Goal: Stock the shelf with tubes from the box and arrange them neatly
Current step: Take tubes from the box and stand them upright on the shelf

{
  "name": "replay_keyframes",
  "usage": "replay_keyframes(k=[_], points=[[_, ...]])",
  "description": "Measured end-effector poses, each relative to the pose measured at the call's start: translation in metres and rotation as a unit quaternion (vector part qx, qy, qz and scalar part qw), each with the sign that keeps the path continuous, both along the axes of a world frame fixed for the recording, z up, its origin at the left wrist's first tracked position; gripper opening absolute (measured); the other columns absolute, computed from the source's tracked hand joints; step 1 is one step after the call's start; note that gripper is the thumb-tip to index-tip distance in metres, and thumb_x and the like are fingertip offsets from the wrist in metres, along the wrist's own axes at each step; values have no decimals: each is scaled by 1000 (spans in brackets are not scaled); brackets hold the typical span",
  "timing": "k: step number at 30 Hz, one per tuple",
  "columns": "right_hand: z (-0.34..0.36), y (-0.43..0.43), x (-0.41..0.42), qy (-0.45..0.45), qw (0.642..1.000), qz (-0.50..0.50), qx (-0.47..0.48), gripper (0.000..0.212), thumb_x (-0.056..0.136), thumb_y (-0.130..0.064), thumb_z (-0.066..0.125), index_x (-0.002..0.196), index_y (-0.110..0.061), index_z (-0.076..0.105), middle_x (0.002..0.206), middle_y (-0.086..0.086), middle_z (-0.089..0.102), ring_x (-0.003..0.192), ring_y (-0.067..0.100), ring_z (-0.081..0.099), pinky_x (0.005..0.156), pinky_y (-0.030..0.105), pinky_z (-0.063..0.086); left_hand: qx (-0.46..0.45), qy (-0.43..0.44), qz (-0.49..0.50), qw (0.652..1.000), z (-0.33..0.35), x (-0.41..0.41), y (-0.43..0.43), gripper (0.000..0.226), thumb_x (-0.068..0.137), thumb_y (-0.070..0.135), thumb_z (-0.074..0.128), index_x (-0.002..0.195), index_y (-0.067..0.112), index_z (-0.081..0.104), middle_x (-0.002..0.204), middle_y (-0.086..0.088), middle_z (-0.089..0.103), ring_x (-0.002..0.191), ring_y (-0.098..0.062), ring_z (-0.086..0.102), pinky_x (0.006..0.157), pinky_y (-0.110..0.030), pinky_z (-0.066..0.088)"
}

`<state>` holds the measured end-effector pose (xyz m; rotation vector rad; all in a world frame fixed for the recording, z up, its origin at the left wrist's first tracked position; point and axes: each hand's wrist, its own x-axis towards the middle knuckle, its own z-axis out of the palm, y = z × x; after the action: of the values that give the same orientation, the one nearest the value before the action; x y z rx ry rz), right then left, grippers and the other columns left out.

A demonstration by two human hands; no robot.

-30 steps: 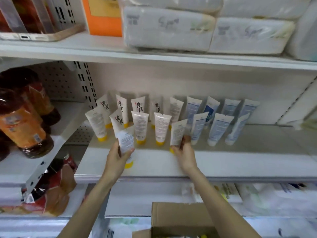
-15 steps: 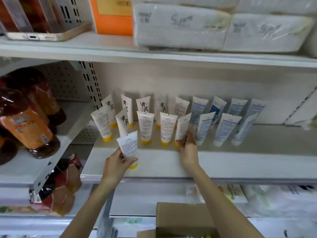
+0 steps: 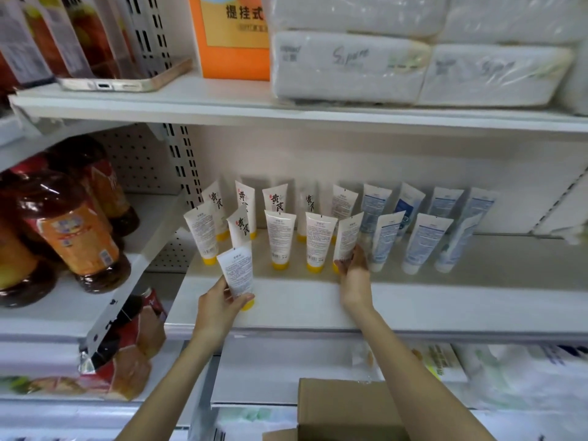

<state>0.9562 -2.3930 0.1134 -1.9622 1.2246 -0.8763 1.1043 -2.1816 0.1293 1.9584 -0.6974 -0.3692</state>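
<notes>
A: Where's the left hand [image 3: 218, 302]?
B: Pinching a yellow-capped tube [image 3: 237, 275], cap down, near the front edge of the shelf [image 3: 429, 307].
A: And the right hand [image 3: 353, 276]?
B: Fingers curled round the front-row tube [image 3: 346, 240], the last yellow-capped one.

- Shelf [image 3: 413, 307]: sheet metal, painted white, smooth, low sheen.
- Back panel [image 3: 136, 160]: perforated metal, coated in the same white.
- Yellow-capped tubes [image 3: 280, 237]: soft white plastic, satin, printed; caps moulded in smooth yellow plastic.
- Blue-printed tubes [image 3: 423, 240]: similar plastic, slightly glossy, white caps.
- Box [image 3: 343, 405]: brown cardboard, matt, uncoated.
- Bottles [image 3: 73, 230]: clear glossy plastic, banded with orange printed labels.
- Tissue packs [image 3: 346, 68]: wrapped in thin clear film, wrinkled, shiny.
- Orange pack [image 3: 232, 36]: smooth printed face; material not determined.
</notes>
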Motion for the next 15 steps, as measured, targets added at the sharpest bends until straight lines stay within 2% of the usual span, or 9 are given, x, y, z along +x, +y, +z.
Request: replay_keyframes(k=[1, 3, 5, 8, 11, 15], points=[[2, 4, -2, -14, 1000, 15, 23, 32, 98, -9, 41, 118, -32, 50, 116, -17, 54, 107, 8, 51, 80, 12, 46, 0, 0, 6, 1000, 1, 3, 2, 40, 76, 7, 75, 113, 8, 61, 104, -7, 69, 83, -14, 61, 70, -14, 41], [2, 7, -7, -7, 997, 37, 64, 44, 95, -16, 50, 137, -15, 38, 128, 0, 50, 117, 19, 48, 94, 27, 41, 6, -5, 7, 1000, 3, 10, 5, 40, 76, 8, 75, 113, 8, 61, 104, -7, 69, 83, -14, 60, 72, -17, 41], [2, 8, -12, 1, 997, 24, 74, 45, 93, -21, 54, 134, -8, 41, 125, 11, 55, 114, 29, 54, 88, 30, 41, 10, -6, 7, 1000, 4, 15, 8, 40, 76, 8, 75, 113, 8, 61, 105, -7, 69, 85, -14, 61, 74, -18, 42], [4, 11, -20, -4, 996, 25, 89, 40, 93, -21, 55, 127, -6, 44, 120, 15, 57, 107, 29, 56, 78, 24, 38, 8, -14, 24, 1000, 5, 21, 14, 40, 75, 10, 76, 113, 9, 62, 106, -6, 69, 87, -15, 63, 72, -17, 41], [5, 20, -25, 22, 995, 21, 92, 39, 93, -20, 56, 126, 0, 45, 122, 19, 58, 108, 33, 55, 77, 24, 36, 15, -26, 40, 999, 7, 30, 21, 42, 77, 13, 75, 117, 10, 61, 108, -1, 67, 86, -11, 60, 70, -11, 38], [6, 40, -29, 12, 997, 17, 71, 35, 93, -24, 57, 117, 0, 55, 112, 17, 66, 107, 31, 60, 79, 24, 38, 28, -27, 51, 998, 7, 42, 25, 44, 78, 15, 75, 118, 7, 60, 113, -8, 68, 97, -20, 64, 83, -24, 44]])
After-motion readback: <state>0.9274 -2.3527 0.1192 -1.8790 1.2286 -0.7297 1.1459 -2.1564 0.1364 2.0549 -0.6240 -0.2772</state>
